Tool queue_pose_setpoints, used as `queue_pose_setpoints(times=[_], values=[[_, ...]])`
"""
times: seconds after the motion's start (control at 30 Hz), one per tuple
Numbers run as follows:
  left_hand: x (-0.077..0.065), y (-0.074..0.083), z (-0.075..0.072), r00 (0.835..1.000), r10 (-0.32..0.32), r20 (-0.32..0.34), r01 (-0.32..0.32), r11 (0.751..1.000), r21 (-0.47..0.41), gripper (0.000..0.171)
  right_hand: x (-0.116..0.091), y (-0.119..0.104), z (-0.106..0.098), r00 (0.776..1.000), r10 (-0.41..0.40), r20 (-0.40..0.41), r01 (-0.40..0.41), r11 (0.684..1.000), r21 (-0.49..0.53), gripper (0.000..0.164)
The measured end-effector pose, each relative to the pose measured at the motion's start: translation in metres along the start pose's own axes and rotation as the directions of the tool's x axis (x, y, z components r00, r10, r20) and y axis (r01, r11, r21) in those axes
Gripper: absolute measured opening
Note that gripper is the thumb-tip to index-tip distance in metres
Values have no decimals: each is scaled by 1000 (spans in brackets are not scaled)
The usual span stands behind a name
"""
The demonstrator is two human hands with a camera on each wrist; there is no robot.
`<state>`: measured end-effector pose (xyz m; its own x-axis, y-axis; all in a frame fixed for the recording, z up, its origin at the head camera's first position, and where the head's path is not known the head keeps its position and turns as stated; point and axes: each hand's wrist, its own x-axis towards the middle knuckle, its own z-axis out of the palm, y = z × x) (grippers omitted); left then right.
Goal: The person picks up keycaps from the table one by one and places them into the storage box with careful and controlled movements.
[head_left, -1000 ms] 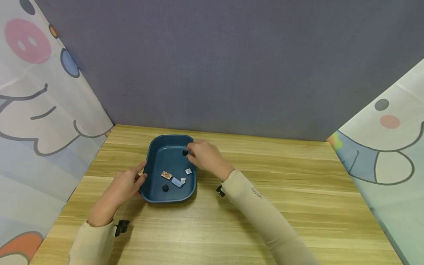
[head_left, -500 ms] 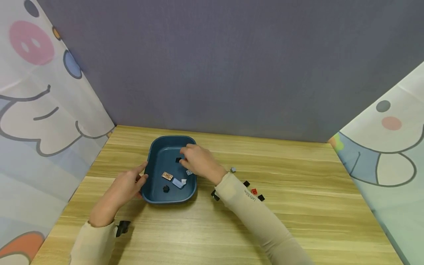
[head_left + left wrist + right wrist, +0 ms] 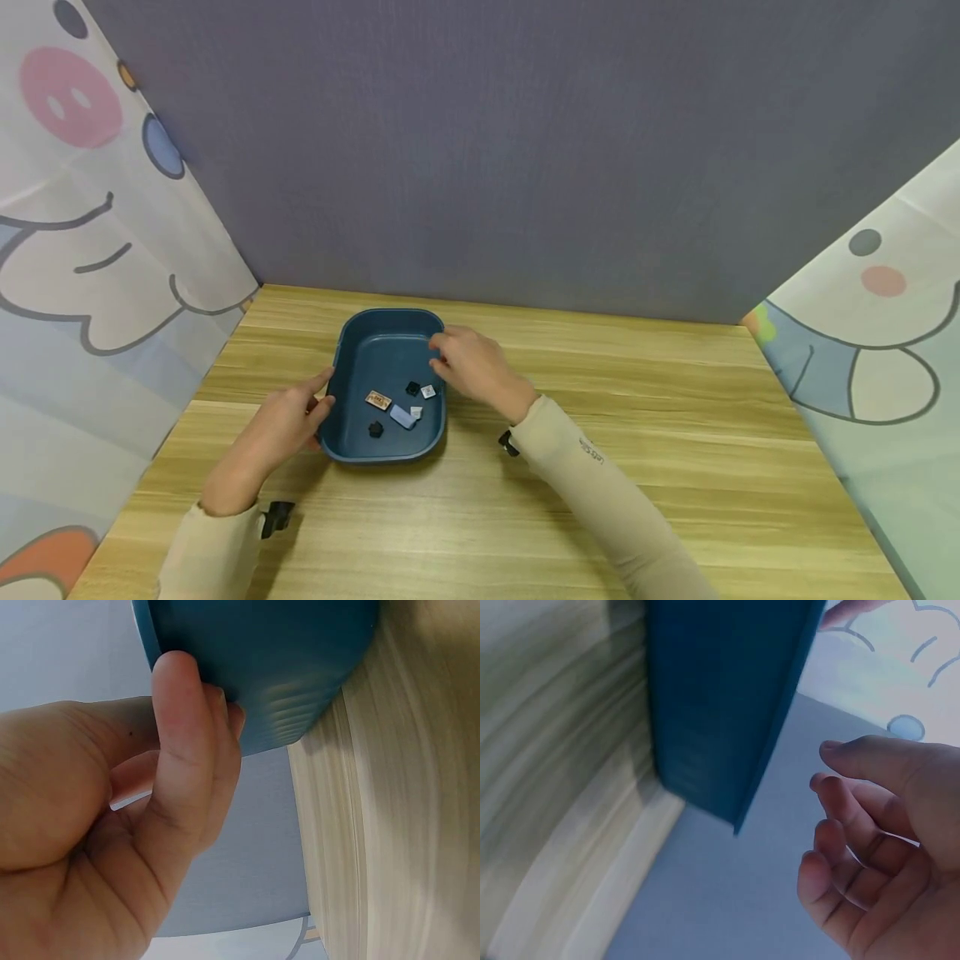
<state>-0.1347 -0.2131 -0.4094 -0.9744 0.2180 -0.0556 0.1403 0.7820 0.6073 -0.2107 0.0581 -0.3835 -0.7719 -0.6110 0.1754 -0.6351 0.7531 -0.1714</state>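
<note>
Blue and high-walled, a tray (image 3: 386, 354) is resting on a wooden table (image 3: 637, 417) while a person's left hand (image 3: 281, 421) is gripping its left wall, thumb reaching the rim and fingers curling against the outer side. The right hand (image 3: 476, 371) is hovering at the right rim, fingers loosely curving, thumb and forefinger standing apart with a gap between them. 6 small pieces are lying on the tray floor, all nearer the person than the right fingertips. Closest to that spread grip, 1 black square (image 3: 412, 388) and 1 white square (image 3: 428, 392) are sitting side by side. A tan tile (image 3: 378, 400) is lying to their left, just beside a pale blue block (image 3: 402, 417); a white bit (image 3: 416, 412) is sitting at the block's right. Nearest the person, a black lump (image 3: 376, 429) is resting well apart from the right hand.
</note>
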Motion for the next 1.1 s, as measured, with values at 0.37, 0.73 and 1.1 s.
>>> queue_pose_setpoints(times=[0.37, 0.73, 1.1], values=[[0, -1, -1, 1000, 4, 1, -4, 1000, 13, 53, -49, 36, -19, 998, 46, -40, -49, 996, -74, 17], [-1, -1, -1, 1000, 10, 9, -10, 1000, 14, 53, -101, 63, -24, 994, 103, -32, -105, 991, -80, 17], [0, -1, -1, 1000, 17, -1, -17, 1000, 21, 52, -143, 78, -9, 972, 232, 18, -230, 969, -89, 15]])
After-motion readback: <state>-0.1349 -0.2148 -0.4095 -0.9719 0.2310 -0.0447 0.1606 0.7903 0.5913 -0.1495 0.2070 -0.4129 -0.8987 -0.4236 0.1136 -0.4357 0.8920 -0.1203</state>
